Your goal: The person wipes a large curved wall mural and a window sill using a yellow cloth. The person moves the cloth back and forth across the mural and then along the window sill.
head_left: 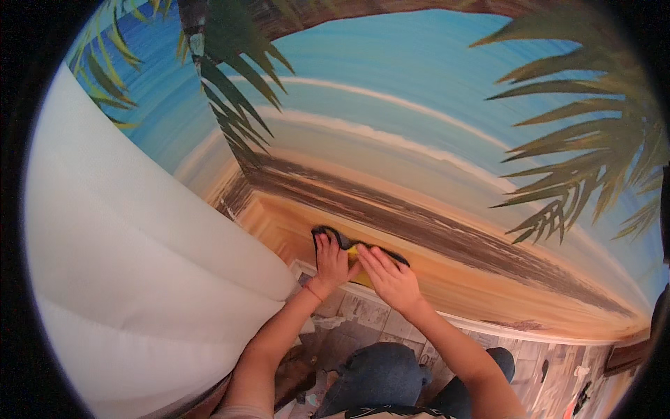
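Note:
Both my hands press flat on a dark-edged yellow cloth (353,252) held against the lower part of a wall painted with a beach scene (433,181). My left hand (330,260) covers the cloth's left part, fingers spread and pointing up. My right hand (388,274) lies over its right part, fingers together. Only a dark rim and a small yellow patch of the cloth show between and above the hands. My forearms rise from the lower edge, and my knees in blue jeans (380,373) are below them.
A large white padded mattress or cushion (132,265) leans on the left, close to my left arm. A white baseboard (488,327) runs along the wall's foot. The tiled floor (370,314) holds small scraps and debris. Painted palm fronds (593,140) fill the wall's right side.

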Motion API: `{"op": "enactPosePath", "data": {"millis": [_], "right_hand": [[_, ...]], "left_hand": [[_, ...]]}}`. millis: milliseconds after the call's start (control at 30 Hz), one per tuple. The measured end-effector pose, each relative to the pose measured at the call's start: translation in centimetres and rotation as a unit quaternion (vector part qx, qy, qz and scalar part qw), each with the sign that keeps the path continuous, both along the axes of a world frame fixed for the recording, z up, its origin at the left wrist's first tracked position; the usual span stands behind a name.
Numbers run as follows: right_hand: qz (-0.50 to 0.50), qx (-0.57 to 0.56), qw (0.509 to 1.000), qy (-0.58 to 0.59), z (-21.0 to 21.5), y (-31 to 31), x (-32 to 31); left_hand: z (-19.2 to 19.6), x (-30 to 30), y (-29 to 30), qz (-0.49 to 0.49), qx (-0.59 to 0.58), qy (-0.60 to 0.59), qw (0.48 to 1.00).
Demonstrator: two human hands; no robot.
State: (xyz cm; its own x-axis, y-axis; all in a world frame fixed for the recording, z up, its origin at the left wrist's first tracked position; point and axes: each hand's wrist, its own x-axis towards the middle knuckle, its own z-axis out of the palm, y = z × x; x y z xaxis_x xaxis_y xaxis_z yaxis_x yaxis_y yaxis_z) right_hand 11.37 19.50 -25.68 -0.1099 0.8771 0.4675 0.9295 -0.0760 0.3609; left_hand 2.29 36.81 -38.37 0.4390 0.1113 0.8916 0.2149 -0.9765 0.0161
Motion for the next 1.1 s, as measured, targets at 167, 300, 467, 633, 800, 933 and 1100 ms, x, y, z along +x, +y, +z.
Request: {"op": "enactPosePath", "data": {"millis": [167,300,467,633,800,933,1100], "right_hand": [[-0.052,0.051,0.997,0.004,0.2,-2.1,0.4],[-0.104,0.21,0.972,0.026,7.1,-1.5,0.4],[-0.124,0.254,0.959,-0.023,8.7,-1.9,1.2],[-0.098,0.169,0.98,-0.015,0.5,-5.5,2.7],[-0.11,0.17,0.979,0.036,0.9,-6.6,2.3],[-0.147,0.28,0.948,0.037,6.9,-5.5,2.6],[-0.143,0.261,0.955,-0.008,4.6,-6.9,3.9]], "left_hand": [[3.1,0.3,-1.4,-0.009,-0.025,0.026,0.999],[14.5,2.8,-3.1,-0.011,0.006,-0.055,0.998],[16.2,4.5,-4.2,-0.004,0.004,-0.107,0.994],[8.1,3.8,-6.2,-0.016,0.033,0.001,0.999],[10.0,3.8,-6.9,-0.027,0.036,0.004,0.999],[17.0,4.7,-8.2,-0.015,0.05,0.006,0.999],[14.3,5.6,-9.8,-0.022,0.04,0.029,0.999]]}}
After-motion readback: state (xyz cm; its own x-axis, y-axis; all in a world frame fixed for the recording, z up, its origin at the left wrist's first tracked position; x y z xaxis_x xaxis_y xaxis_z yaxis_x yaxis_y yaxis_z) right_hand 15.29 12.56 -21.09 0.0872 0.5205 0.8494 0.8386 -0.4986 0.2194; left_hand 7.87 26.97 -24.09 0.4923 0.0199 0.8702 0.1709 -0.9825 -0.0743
